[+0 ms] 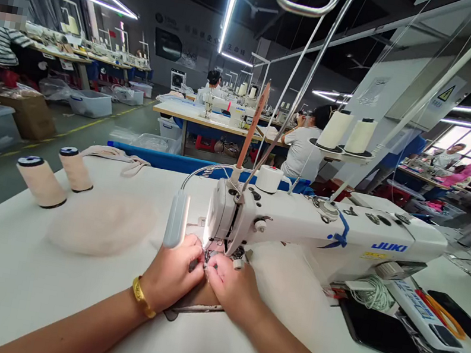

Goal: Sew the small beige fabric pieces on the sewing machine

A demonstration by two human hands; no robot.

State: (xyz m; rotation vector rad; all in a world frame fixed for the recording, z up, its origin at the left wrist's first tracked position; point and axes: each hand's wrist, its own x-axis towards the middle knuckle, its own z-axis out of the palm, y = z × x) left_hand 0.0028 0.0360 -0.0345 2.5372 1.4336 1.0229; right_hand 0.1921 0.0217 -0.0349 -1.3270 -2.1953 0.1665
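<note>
A white JUKI sewing machine (pixel 300 223) stands on the white table (pixel 73 306). Just below its needle area, my left hand (pixel 176 263) is closed in a pinch, a gold bracelet (pixel 143 296) on the wrist. My right hand (pixel 232 287) meets it from the other side, its fingertips pressed together beside the presser foot. Whatever lies between the fingers is too small and too covered to make out. Under both hands is the machine's needle plate area (pixel 199 297). A small lit lamp (pixel 177 220) on a bent neck hangs right above my left hand.
Two cones of beige thread (pixel 41 183) and a pale fabric strip (pixel 117 155) lie on the left. At right are a black phone (pixel 381 332), orange-handled scissors (pixel 442 313) and a bundle of pale green cord (pixel 374 292). A person in white (pixel 305 152) sits beyond the machine.
</note>
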